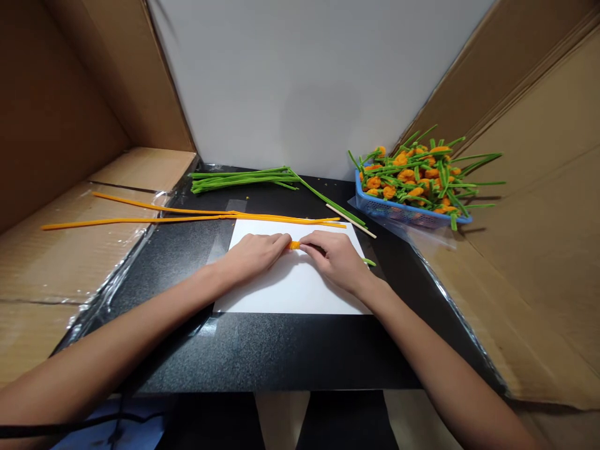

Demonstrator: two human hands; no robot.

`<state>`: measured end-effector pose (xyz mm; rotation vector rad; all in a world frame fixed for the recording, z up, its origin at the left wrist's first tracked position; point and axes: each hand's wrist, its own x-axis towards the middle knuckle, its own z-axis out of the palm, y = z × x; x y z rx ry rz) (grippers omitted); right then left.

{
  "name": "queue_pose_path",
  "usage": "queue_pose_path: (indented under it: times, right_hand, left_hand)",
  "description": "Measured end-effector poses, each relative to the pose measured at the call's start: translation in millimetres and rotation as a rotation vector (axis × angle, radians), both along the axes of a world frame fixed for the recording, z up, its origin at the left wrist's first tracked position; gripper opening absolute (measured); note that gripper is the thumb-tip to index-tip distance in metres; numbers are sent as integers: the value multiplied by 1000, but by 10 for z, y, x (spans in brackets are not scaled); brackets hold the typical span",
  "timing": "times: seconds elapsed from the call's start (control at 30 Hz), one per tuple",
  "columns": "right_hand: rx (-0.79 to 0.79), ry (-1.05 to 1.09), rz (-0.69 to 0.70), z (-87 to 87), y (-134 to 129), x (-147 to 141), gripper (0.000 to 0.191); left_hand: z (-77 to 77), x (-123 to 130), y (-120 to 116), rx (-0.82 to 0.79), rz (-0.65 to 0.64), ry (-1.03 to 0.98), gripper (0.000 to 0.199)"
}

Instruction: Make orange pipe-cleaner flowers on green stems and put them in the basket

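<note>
Between my two hands, over a white sheet (290, 290), is a short coiled piece of orange pipe cleaner (295, 245). My left hand (257, 253) pinches its left end, and my right hand (335, 255) pinches the right end. Most of the coil is covered by my fingers. Just beyond the hands, long orange pipe cleaners (197, 217) stretch leftward across the table and past its edge. A bit of green pipe cleaner (370, 262) pokes out from behind my right wrist.
Green pipe cleaners (244, 179) lie bunched at the back. A thin wooden stick (351, 221) rests near the sheet's far right corner. At the back right, a blue basket (398, 212) is heaped with orange and green pipe-cleaner pieces. Cardboard walls (529, 237) flank the black table (281, 356).
</note>
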<state>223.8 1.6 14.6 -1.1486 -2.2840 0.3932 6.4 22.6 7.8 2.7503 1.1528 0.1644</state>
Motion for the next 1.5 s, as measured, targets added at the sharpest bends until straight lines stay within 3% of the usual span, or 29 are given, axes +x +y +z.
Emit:
queue_pose_path:
  times: [0.2, 0.33, 0.43, 0.5, 0.57, 0.7, 0.8, 0.87, 1.03, 1.13, 1.2, 1.27, 1.4, 1.5]
  right_hand:
    - [19, -3, -53, 24, 31, 67, 15]
    - [20, 12, -2, -21, 11, 15, 17]
    - [-11, -21, -43, -39, 3, -13, 18]
    - [-16, -15, -116, -24, 24, 26, 18]
    - [-29, 44, -203, 8, 60, 95, 18]
    - [-185, 256, -290, 77, 108, 175, 24]
    - [-350, 422, -257, 100, 80, 112, 28]
    - [-465, 494, -205, 95, 38, 34, 32]
    - [-720, 557, -112, 101, -48, -62, 36]
    - [-830, 575, -83, 158, -27, 20, 54]
    - [-804, 657, -107, 191, 15, 89, 47]
    - [-741, 816, -176, 191, 60, 128, 37]
    - [-621, 1042, -298, 85, 102, 79, 32]
    - [-455, 971, -340, -6, 74, -5, 25]
  left_hand:
    - [28, -62, 73, 67, 63, 45, 17]
    - [39, -5, 14, 71, 9, 82, 16]
    - [23, 0, 14, 33, 5, 30, 17]
    - [-7, -71, 97, -5, 51, -134, 17]
    - [-45, -184, 231, -103, 130, -423, 25]
    - [-86, -333, 447, -593, 304, -1200, 55]
    - [-80, -246, 406, -817, 385, -1544, 53]
    - [-75, -124, 294, -890, 375, -1524, 48]
    - [-79, 64, 97, -865, 362, -1426, 46]
    - [-91, -2, 184, -757, 552, -1502, 38]
    - [-111, -76, 277, -657, 693, -1500, 33]
    - [-143, -130, 338, -606, 753, -1426, 30]
    - [-204, -124, 271, -482, 591, -1073, 19]
    - [-179, -57, 109, -238, 401, -800, 17]
